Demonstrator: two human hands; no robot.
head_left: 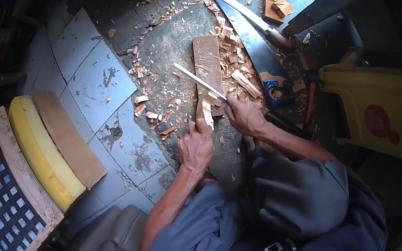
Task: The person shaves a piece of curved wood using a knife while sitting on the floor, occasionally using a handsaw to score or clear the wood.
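Here, the left hand clamps a carved wood piece over the near edge of the plank — the right hand grips a slender blade.

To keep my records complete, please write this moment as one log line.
left hand: holds wood piece | right hand: holds slim tool | board: on floor, chips around | saw: right of board

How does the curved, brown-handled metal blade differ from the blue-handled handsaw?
The curved, brown-handled metal blade is narrow and bright; the blue-handled handsaw has a broad, darker blade. The curved blade bows, while the handsaw tapers straight. Both lie unheld near wood chips.
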